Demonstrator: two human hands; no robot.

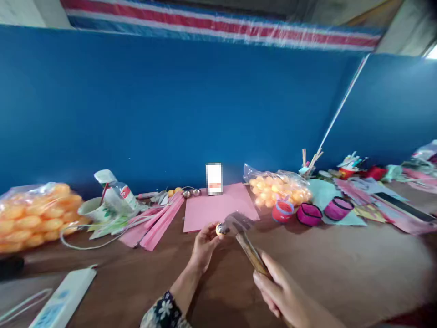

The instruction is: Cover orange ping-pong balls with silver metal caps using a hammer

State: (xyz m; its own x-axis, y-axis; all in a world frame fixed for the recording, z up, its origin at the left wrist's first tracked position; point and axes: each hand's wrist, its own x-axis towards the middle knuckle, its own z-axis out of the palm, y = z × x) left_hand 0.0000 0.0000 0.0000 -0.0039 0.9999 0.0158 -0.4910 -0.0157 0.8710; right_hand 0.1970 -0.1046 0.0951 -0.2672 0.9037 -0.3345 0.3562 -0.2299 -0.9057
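Observation:
My left hand (204,249) pinches a small yellowish ball (219,229) between thumb and fingers, above the brown tabletop. On the ball's right side is a dark, shiny patch that I cannot make out clearly. My right hand (278,284) is wrapped round the wooden handle of a hammer (251,253). The hammer's head, blurred, is right beside the ball; whether they touch I cannot tell. Behind both hands lies a pink sheet (218,212), with two shiny metal balls (191,193) by its far left corner.
Clear bags of orange balls stand at left (37,218) and right (280,187). Pink strips (164,223), a cup (94,210) and a plastic bottle (124,196) are left of the sheet. Small magenta containers (309,214) sit at right. A power strip (64,298) lies front left.

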